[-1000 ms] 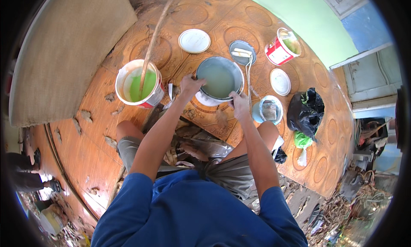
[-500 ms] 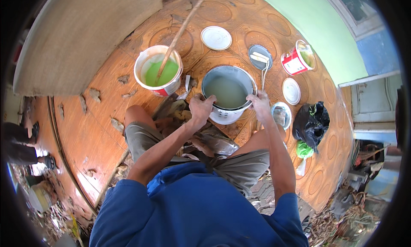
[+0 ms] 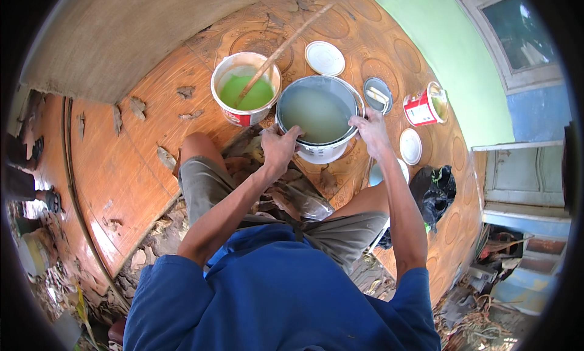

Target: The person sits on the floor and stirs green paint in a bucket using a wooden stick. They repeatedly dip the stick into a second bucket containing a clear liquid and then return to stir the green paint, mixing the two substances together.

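Note:
A white bucket (image 3: 321, 154) with a dark inner rim holds cloudy grey-green liquid. It stands in front of my knees and looks raised and slightly tilted. At its near left, the fingers of my left hand (image 3: 280, 147) are wrapped over the rim. My right hand (image 3: 372, 132) grips the opposite side, thumb over the edge. Just beyond on the left, close against the held bucket, stands a white and red bucket (image 3: 239, 118) of bright green paint. A long wooden stick (image 3: 287, 43) leans in that paint.
White lids (image 3: 325, 58) lie on the brown patterned tiles. To the right are a dark lid with pale sticks (image 3: 377, 94), a red-and-white paint pail (image 3: 420, 108) and a black plastic bag (image 3: 433, 196). A pale panel (image 3: 140, 34) stands far left, a green wall (image 3: 450, 52) right.
Both hands have brought the bucket of cloudy liquid up and leftward, closer to the green paint bucket. It looks larger and more tilted now. The whole view has shifted a little.

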